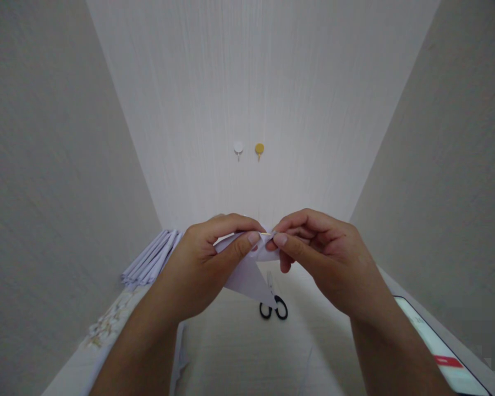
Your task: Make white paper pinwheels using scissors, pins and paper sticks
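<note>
Both hands are raised close together in front of me, above the table. My left hand point(218, 253) pinches a thin white sheet point(249, 278) between thumb and fingers. A pointed corner of the sheet hangs down below. I cannot tell whether it is paper or cloth. My right hand point(317, 247) pinches the folded right end of the same sheet with thumb and index finger. A small yellowish bit shows at the fold between the two hands; its kind is unclear. Under the sheet lie scissors point(281, 308) with black handles, blades pointing away, partly covered by the hanging corner.
A stack of folded white pieces point(152, 258) sits at the left, with a scatter of small white-and-brown bits point(107, 324) nearer me. A lit screen device point(441, 346) lies at the right. On the back wall are a white hook point(238, 148) and a yellow hook point(259, 149).
</note>
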A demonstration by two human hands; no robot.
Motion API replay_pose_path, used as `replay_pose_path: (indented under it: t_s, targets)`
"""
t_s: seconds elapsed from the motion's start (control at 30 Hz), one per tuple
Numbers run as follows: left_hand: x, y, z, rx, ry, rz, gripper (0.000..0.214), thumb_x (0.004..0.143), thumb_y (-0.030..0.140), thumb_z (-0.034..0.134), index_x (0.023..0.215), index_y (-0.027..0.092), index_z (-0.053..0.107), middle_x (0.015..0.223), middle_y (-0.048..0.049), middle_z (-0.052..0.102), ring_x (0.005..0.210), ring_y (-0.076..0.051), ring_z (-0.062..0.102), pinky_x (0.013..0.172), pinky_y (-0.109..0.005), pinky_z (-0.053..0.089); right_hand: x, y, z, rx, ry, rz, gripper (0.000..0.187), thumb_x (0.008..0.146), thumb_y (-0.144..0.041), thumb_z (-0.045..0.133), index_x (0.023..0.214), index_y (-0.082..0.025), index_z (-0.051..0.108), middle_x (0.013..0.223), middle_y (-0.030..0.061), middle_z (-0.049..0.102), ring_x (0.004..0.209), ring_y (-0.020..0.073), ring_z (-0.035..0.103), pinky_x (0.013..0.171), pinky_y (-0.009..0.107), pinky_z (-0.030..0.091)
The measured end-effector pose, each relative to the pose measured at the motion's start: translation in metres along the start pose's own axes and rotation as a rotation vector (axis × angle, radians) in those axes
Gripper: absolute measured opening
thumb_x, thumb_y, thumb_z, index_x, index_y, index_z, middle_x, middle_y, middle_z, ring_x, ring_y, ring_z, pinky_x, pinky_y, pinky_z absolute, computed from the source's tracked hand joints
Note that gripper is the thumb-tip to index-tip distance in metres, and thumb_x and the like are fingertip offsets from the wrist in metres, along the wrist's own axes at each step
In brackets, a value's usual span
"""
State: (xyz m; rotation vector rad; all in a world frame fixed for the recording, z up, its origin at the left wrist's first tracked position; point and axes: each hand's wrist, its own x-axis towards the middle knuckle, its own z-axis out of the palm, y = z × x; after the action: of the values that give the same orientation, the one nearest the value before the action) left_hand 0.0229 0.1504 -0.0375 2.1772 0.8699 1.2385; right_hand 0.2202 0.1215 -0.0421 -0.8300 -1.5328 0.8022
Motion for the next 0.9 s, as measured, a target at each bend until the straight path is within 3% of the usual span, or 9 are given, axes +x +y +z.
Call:
replay_pose_path:
  t_s: [0.17, 0.33, 0.57, 0.77, 0.9]
  targets:
    - [0.000, -0.001, -0.001, -0.048, -0.001, -0.010, 0.015, 0.096, 0.032, 0.067, 0.092, 0.026, 0.079, 0.092, -0.0007, 0.078, 0.082, -0.016, 0.069, 0.077, -0.028, 0.052, 0.000, 0.000, -0.002, 0.041, -0.029, 0.006, 0.004, 0.089, -0.022, 0.074, 0.088, -0.019, 0.073, 0.072, -0.0005, 0.071, 0.060, 0.0109, 0.063, 0.054, 0.022, 0.053]
    - [-0.001, 0.000, -0.002, -0.173, -0.047, -0.046, 0.015, 0.095, 0.032, 0.068, 0.088, 0.025, 0.078, 0.084, 0.0012, 0.076, 0.074, -0.013, 0.066, 0.065, -0.023, 0.049, -0.001, 0.001, -0.005, 0.051, -0.066, 0.010, 0.003, 0.089, -0.022, 0.076, 0.089, -0.020, 0.075, 0.071, -0.0012, 0.069, 0.060, 0.0101, 0.060, 0.054, 0.020, 0.052]
    - [-0.001, 0.004, -0.005, -0.342, -0.133, -0.202, 0.020, 0.092, 0.036, 0.069, 0.083, 0.020, 0.077, 0.075, -0.0007, 0.071, 0.061, -0.012, 0.059, 0.050, -0.020, 0.043, 0.000, 0.003, -0.008, 0.123, -0.141, 0.032, 0.001, 0.089, -0.019, 0.077, 0.088, -0.018, 0.076, 0.072, -0.0005, 0.069, 0.062, 0.0098, 0.061, 0.056, 0.020, 0.052]
    - [-0.003, 0.007, -0.007, -0.424, -0.202, -0.213, 0.020, 0.091, 0.037, 0.070, 0.081, 0.021, 0.077, 0.082, -0.0030, 0.073, 0.071, -0.015, 0.065, 0.059, -0.022, 0.049, 0.002, 0.004, -0.012, 0.270, -0.264, 0.074, 0.002, 0.089, -0.018, 0.078, 0.091, -0.018, 0.077, 0.077, 0.0009, 0.073, 0.065, 0.0088, 0.063, 0.058, 0.018, 0.053]
    - [-0.003, 0.007, -0.006, -0.420, -0.223, -0.182, 0.020, 0.093, 0.038, 0.068, 0.084, 0.022, 0.077, 0.085, -0.0028, 0.074, 0.078, -0.016, 0.067, 0.062, -0.023, 0.051, 0.001, 0.003, -0.012, 0.302, -0.270, 0.084, 0.002, 0.089, -0.017, 0.078, 0.090, -0.018, 0.077, 0.076, 0.0007, 0.072, 0.064, 0.0082, 0.063, 0.057, 0.017, 0.052]
